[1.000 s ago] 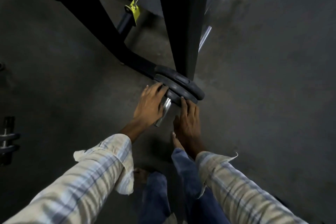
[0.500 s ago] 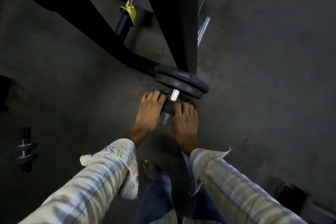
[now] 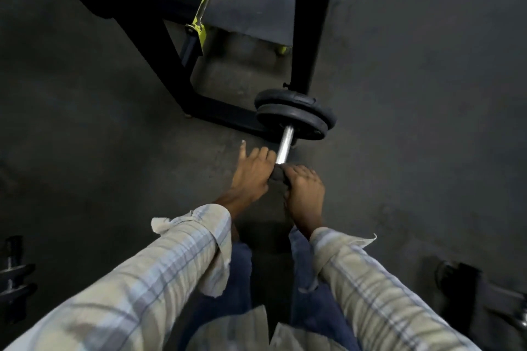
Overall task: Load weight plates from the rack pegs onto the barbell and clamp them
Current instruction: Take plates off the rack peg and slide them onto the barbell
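**Ravi:** Both hands are on the dark piece at the near end of the bar. The left hand [image 3: 251, 177] grips its left side with its fingers curled round it and one finger sticking straight out. The right hand [image 3: 303, 191] is clenched round the right side, knuckles up.

**Meera:** And that dark piece [image 3: 278, 174] is the clamp?

**Ravi:** Likely a collar, or perhaps a small plate. Only a sliver shows between the hands, so I cannot tell which. It sits at the tip of the chrome barbell sleeve [image 3: 285, 145], well apart from the weight plates [image 3: 296, 120].

**Meera:** Where are the plates?

**Ravi:** Two black ones, stacked face to face on the sleeve, beside the foot of the black rack frame [image 3: 176, 65].

**Meera:** How would you do this step well?

**Ravi:** I would keep the piece square to the sleeve and push evenly with both hands, so that it does not cock and bind. It should run up until it touches the outer plate, leaving no gap, before it is tightened.

**Meera:** What else is unclear?

**Ravi:** The far side of the bar is hidden behind the rack upright [image 3: 310, 23]. At the left edge another small loaded bar [image 3: 12, 271] is cut off, and the dark object at the lower right [image 3: 467, 285] is too dim to name.
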